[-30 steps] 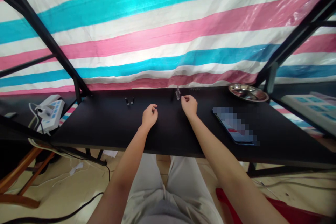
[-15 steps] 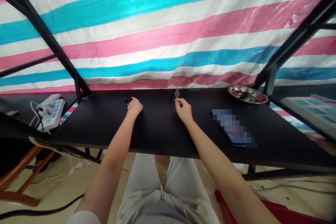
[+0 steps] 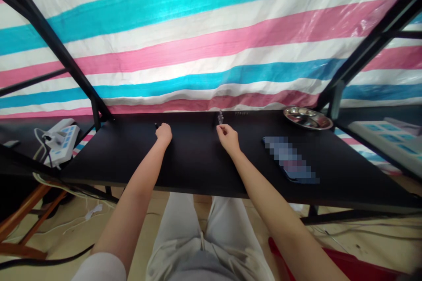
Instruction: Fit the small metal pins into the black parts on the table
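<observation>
My left hand is at the back left of the black table, its fingers curled over a small black stick-like object. Only one end of that object shows beside the fingers. Further right, my right hand is closed in a pinch, thumb and index finger together. Directly beyond its fingertips stands a small cluster of greyish, bead-like pieces, too small to name. Whether the pinch holds one of them cannot be made out. A short row of tiny pieces lies near the table's back edge.
The black table has a shiny metal plate at its back right and a blurred blue flat item in front of it. White power strips lie to the left. Striped sheeting hangs behind, between black metal posts.
My left hand has moved slightly left and curled over the black stick-like object, which showed more fully before. My right hand keeps its pinch by the cluster. The whole view has shifted a little.
</observation>
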Available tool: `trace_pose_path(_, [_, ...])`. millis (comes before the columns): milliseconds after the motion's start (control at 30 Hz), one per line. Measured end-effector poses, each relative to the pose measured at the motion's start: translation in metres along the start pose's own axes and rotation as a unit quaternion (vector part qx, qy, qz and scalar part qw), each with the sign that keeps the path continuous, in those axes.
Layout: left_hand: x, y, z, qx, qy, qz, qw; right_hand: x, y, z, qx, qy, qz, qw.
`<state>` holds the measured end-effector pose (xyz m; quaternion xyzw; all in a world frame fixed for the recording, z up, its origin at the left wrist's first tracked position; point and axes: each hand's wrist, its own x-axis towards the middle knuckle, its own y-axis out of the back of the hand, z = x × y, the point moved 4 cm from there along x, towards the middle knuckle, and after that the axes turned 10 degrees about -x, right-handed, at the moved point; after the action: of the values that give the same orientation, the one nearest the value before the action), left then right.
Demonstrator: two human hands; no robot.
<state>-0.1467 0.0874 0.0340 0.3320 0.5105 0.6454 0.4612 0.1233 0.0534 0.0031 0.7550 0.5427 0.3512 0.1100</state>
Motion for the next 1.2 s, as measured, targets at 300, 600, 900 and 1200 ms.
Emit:
trace_pose_path(300, [-0.039,-0.013,0.040,-0.163,-0.174,0.000,0.971,-0.001,-0.003,-0.003,0.004,0.036,-0.013,0.999])
trace_pose_path(600, [-0.078,-0.045,0.045,-0.556,-0.200,-0.039,0.806,-0.009,-0.020,-0.020,0.055,0.137,-0.086,0.985])
trace_pose_path(900, [-0.087,-0.039,0.045,-0.655,-0.129,-0.113,0.736,-0.026,-0.015,-0.047,0.034,0.223,-0.064,0.972])
trace_pose_path(1200, [-0.090,-0.038,0.046,-0.650,-0.126,-0.171,0.729,-0.029,-0.013,-0.048,0.010,0.267,-0.050,0.962])
